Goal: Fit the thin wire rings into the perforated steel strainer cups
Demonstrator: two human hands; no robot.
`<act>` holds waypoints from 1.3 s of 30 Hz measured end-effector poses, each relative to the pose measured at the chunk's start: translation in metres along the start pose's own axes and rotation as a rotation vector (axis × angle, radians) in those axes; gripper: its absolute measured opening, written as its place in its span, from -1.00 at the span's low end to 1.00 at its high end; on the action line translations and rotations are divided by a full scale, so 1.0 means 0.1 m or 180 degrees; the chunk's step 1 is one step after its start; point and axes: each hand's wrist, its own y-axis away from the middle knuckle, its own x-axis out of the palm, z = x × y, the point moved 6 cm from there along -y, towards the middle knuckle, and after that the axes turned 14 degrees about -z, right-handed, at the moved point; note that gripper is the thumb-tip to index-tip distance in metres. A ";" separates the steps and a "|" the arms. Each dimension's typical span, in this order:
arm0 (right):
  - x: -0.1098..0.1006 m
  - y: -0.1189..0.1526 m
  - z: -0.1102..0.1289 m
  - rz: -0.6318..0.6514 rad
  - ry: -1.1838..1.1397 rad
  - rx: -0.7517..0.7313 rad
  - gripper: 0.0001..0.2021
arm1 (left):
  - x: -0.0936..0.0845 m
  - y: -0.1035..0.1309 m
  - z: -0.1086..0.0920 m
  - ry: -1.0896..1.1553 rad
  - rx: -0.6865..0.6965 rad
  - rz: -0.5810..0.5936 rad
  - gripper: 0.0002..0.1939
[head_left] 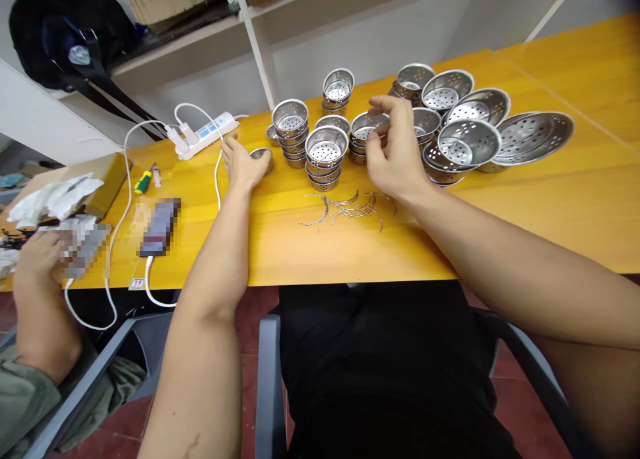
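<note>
My left hand (243, 164) is at the left end of a group of perforated steel cups, its fingers apart. Its thumb lies against or just in front of a small steel cup (269, 160); whether they touch, I cannot tell. Over the middle of the group is my right hand (397, 149), thumb and fingers curved but apart, with nothing seen between them. It partly covers a stack of cups (359, 142). Between my hands stand a taller stack of cups (325, 154) and another stack (291, 127). Several thin curved metal wires (350, 208) lie in front of them.
Wider perforated bowls (537, 139) lean at the right. A white power strip (207, 136), phone (161, 226) with a white cable and green-yellow screwdriver (143, 182) lie left. Another person's hand (40, 252) is at the far left. A shelf (300, 6) stands behind the table.
</note>
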 end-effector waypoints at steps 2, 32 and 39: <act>0.07 0.02 -0.12 0.0067 0.0050 -0.0040 -0.33 | 0.01 0.09 -0.02 -0.0184 -0.0355 0.0387 0.12; 0.24 0.35 0.45 0.3328 0.1517 -0.0734 -0.88 | -0.05 0.55 -1.10 0.1795 0.1787 -0.0171 0.14; 0.28 0.38 0.49 0.3313 0.1763 -0.0765 -0.79 | 0.09 0.34 -0.70 0.1936 0.1239 -0.0686 0.04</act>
